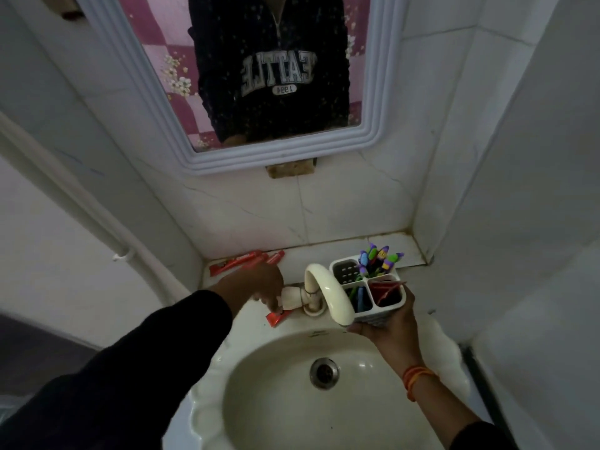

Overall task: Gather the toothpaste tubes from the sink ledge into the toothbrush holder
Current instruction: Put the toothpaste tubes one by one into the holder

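Note:
My right hand holds the white four-compartment toothbrush holder above the right rim of the sink. One compartment holds a red toothpaste tube, another several colourful toothbrushes. My left hand reaches down beside the tap, its fingertips pinching a red toothpaste tube that lies on the sink ledge. Behind that hand, two more red toothpaste tubes lie on the ledge against the wall.
A cream curved tap rises between my hands, partly covering the holder. The white basin with its metal drain lies below. A framed mirror hangs above on the tiled wall. A white pipe runs down the left.

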Demonstrator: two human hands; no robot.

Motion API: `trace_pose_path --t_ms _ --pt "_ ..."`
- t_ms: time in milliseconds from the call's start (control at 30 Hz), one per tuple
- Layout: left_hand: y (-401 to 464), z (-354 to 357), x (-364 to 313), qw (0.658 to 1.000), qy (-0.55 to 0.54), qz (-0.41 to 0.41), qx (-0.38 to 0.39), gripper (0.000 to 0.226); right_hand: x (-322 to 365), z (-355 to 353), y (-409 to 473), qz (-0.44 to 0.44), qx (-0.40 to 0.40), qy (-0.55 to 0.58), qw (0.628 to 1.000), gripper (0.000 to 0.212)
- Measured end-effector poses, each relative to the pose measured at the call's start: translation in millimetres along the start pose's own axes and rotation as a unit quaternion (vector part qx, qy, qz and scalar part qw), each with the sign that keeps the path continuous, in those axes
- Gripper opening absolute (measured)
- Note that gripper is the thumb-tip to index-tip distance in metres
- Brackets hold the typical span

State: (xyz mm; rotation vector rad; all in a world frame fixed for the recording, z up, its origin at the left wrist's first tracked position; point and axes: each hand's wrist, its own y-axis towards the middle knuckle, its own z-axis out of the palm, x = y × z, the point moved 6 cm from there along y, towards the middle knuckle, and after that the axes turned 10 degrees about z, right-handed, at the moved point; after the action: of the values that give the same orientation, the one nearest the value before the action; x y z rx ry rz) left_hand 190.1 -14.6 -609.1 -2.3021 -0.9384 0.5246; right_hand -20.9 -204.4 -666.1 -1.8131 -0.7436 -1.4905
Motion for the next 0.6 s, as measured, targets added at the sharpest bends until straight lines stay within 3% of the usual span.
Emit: trace_pose_path --t_ms 200,367,467,600 --pt "15 35 6 0.997 -0.02 0.01 -0.069 0.058 -8 -1 4 0.017 -0.002 -0.014 1.0 0.122" --pt "12 22 23 0.987 -0.054 0.013 -0.154 0.028 -12 -2 6 0.032 -0.008 -0.019 0.999 0.13" --pt "3 -1 29 0.975 -0.059 0.03 -0.212 0.021 -7 -3 3 0.02 -0.019 -0.041 0.999 0.13" --pt "-26 -48 12 0.942 -0.107 0.08 -0.307 0.022 -1 2 -2 0.028 -0.027 -0.061 0.997 0.104"
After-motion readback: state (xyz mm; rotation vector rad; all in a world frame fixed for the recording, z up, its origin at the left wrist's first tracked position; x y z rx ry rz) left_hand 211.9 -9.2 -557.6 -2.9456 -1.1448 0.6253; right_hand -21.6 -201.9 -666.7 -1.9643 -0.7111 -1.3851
